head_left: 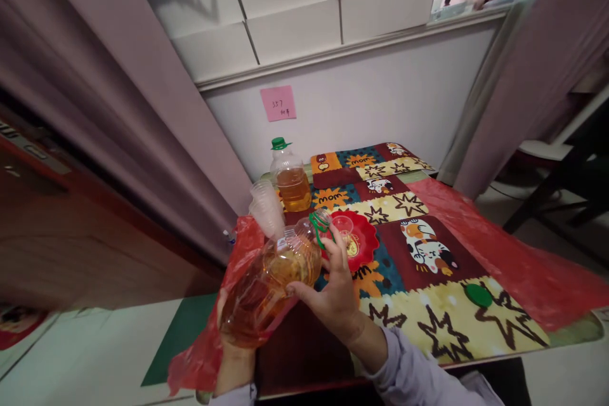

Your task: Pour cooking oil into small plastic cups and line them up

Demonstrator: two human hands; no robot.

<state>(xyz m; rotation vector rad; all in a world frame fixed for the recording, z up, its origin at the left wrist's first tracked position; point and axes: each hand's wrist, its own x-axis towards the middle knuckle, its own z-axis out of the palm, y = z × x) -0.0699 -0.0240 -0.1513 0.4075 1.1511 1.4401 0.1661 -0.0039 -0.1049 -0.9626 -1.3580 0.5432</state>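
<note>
A large clear bottle of amber oil (271, 279) is tilted, its open neck pointing toward a small clear plastic cup (343, 226) that stands on a red plate (364, 238). My left hand (228, 336) cups the bottle's base from below, fingers wrapped round it. My right hand (333, 285) grips the bottle's upper body near the green carry handle (318, 228). The bottle's green cap (478, 295) lies on the patterned cloth to the right.
A second oil bottle with a green cap (289, 177) stands at the back of the table beside a stack of clear cups (266, 208). A cartoon-patterned cloth (428, 247) over red plastic sheeting (514, 254) covers the table. Curtains hang on both sides; a pink note (278, 103) is on the wall.
</note>
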